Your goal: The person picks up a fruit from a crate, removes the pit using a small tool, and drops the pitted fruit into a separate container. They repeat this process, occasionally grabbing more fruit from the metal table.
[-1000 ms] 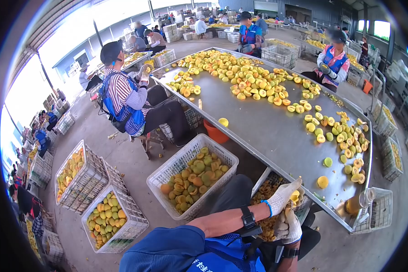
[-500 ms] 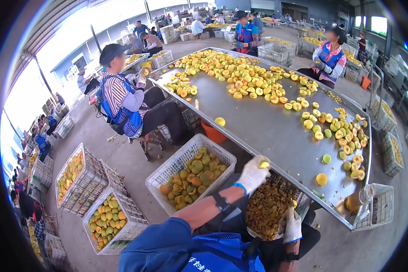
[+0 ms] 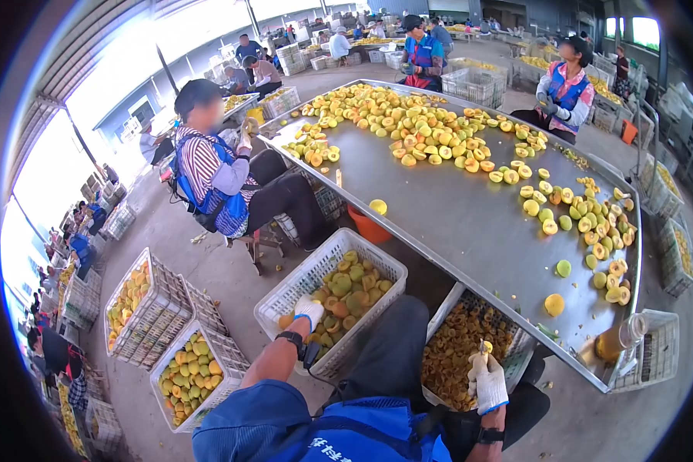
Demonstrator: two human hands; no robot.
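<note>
My left hand (image 3: 309,309), in a white glove, reaches into a white plastic crate (image 3: 267,308) of yellow-green and orange fruit, which look like peaches or apricots (image 3: 348,281). Its fingers are down against the fruit and mostly hidden, so its grip does not show. My right hand (image 3: 487,381), gloved too, is closed around a small tool (image 3: 485,346) with a yellowish bit at its tip. It is over the right side of a crate of brown-orange scraps (image 3: 462,350), which sits between my knees under the table edge.
A metal table (image 3: 439,223) with raised edges carries many halved fruits (image 3: 431,135). A jar of amber liquid (image 3: 620,337) stands at its right corner. An orange bucket (image 3: 368,225) is under the near edge. Fruit crates (image 3: 189,377) stand at left. Co-workers (image 3: 212,162) sit around the table.
My left hand has moved from the table edge, where it held a piece of yellow fruit, down and left into the fruit crate. My right hand has shifted slightly left, its tool tip pointing up.
</note>
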